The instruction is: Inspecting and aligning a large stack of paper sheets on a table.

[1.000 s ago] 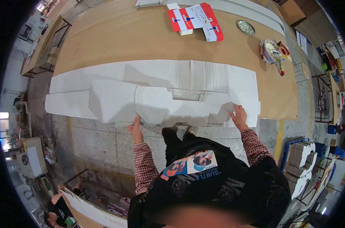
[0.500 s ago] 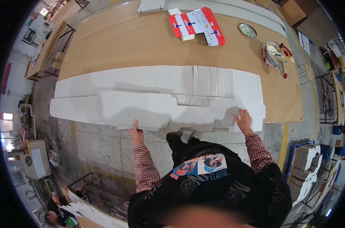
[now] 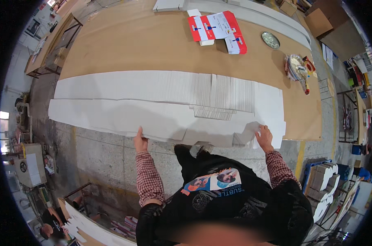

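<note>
Overlapping white card blanks lie fanned out in two long rows across the near part of the table. At the near edge, left of my body, my left hand grips a white card blank, its thumb on top and its other fingers hidden below. Farther right, my right hand has its fingers bent together against the white blanks near the row's right end. What lies between those fingertips is too small to make out. Closely stepped edges show in the far row, right of the middle.
Brown paper covers the table. Red-and-white printed cartons lie flat at the back, with a round patterned dish and a clear-wrapped package to their right. Stacked card stands at lower right. Another person is at lower left.
My left hand has shifted slightly left along the near edge. The blank's left edge, stepped out before, now looks more even with the row. My right hand stays at the right end.
</note>
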Action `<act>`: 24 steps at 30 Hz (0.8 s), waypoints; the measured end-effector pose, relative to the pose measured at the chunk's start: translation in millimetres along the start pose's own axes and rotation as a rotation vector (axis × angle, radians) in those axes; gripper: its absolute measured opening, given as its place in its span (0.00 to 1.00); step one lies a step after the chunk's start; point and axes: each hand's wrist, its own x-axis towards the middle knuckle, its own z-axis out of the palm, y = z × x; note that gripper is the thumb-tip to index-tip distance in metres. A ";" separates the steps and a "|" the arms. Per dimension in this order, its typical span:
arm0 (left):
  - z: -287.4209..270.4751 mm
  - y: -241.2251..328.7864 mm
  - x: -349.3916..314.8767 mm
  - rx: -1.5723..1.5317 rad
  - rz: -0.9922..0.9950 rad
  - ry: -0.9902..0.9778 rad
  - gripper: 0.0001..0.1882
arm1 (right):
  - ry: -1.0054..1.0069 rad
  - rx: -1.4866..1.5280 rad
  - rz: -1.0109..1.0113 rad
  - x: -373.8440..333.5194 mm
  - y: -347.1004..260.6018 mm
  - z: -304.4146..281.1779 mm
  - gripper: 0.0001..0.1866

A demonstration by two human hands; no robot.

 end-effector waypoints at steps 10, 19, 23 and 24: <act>-16.4 -20.3 16.4 0.048 0.050 0.009 0.33 | -0.025 0.094 -0.642 188.6 -148.7 34.4 0.27; -0.6 -20.3 10.7 -0.010 -0.012 0.021 0.27 | -0.213 -0.330 -0.856 258.5 -172.6 27.5 0.14; -5.2 -20.3 14.2 -0.209 -0.062 -0.045 0.23 | -0.496 -0.609 -0.723 277.3 -196.1 24.4 0.12; -4.1 -21.6 16.1 -0.226 -0.077 -0.069 0.22 | -0.489 -0.615 -0.720 280.5 -193.8 21.6 0.12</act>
